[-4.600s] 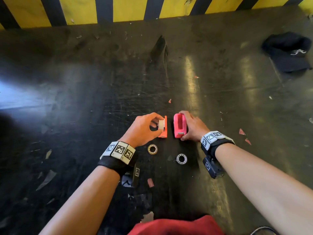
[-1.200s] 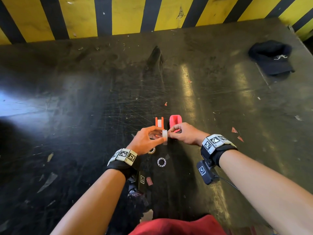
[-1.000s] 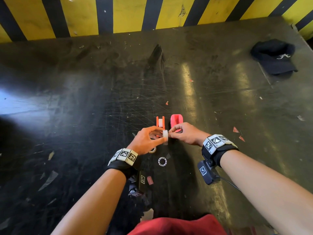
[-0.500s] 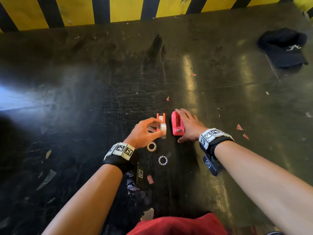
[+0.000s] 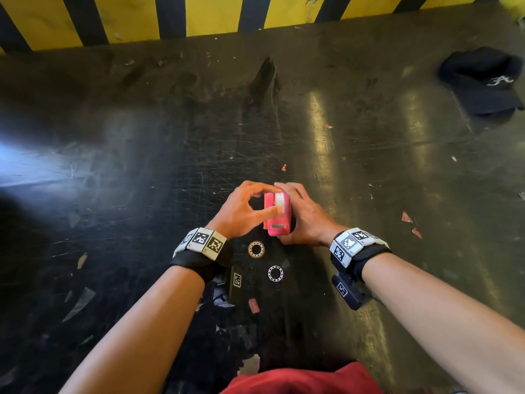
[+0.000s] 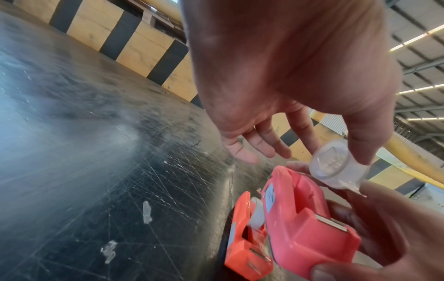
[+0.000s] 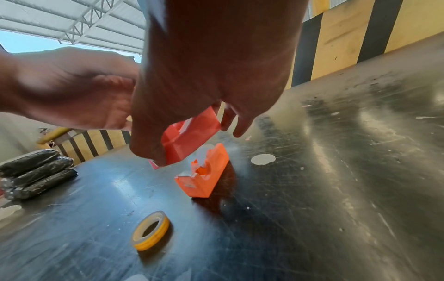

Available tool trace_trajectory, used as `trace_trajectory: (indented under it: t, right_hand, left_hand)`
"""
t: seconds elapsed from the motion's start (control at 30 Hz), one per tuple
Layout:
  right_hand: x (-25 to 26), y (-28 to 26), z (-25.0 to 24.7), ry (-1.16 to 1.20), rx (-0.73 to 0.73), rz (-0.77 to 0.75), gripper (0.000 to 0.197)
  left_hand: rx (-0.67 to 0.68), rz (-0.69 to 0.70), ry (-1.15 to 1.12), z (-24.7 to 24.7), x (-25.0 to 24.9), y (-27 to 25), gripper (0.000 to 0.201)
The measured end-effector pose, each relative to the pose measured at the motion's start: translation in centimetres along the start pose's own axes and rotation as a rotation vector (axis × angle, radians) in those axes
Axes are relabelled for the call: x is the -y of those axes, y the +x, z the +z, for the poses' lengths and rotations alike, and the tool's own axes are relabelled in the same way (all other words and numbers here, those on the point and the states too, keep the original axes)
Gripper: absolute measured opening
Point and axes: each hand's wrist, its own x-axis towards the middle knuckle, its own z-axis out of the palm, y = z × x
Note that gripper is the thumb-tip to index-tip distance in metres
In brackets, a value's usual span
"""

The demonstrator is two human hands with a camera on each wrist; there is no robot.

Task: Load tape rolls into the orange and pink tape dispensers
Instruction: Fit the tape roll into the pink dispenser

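My right hand (image 5: 301,217) grips the pink dispenser (image 5: 277,220) and holds it lifted a little off the table. My left hand (image 5: 250,206) pinches a white tape roll (image 5: 279,201) between thumb and forefinger. In the left wrist view the roll (image 6: 334,165) hangs just above the rear of the pink dispenser (image 6: 300,224), over its open slot. The orange dispenser (image 7: 204,176) stands on the table below and beside it, with a whitish roll (image 6: 257,214) seated in it. In the head view the orange one is almost hidden behind the pink.
Two loose tape rolls lie near my wrists: a yellowish one (image 5: 256,249) and a clear one (image 5: 275,273). A black cap (image 5: 483,81) sits far right. Black wrapped bundles (image 7: 33,173) lie to the left. A yellow-and-black striped wall (image 5: 199,15) bounds the scratched dark table (image 5: 142,166).
My right hand has closed round the pink dispenser and raised it. My left hand has carried the white roll rightwards from in front of the orange dispenser to above the pink one.
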Motion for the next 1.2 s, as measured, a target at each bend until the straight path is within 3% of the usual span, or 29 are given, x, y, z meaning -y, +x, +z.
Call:
trace_trajectory:
  t: [0.67,1.0,1.2]
  right_hand:
    - [2.1,-2.5,-1.2,-0.018,-0.04,-0.041,0.125]
    - [2.6,-3.0,-1.4,-0.004,-0.056,-0.072,0.096]
    - [2.4,-2.7,-1.4,-0.015,-0.074,-0.079,0.092]
  left_hand:
    - [0.0,-0.005,0.063,0.5,-0.2,-1.8,0.042]
    - [-0.126,0.009,-0.039,1.1,-0.2,-1.7,0.053]
    - [-0.156,-0.024,-0.065,0.8,-0.6,-2.0,0.038]
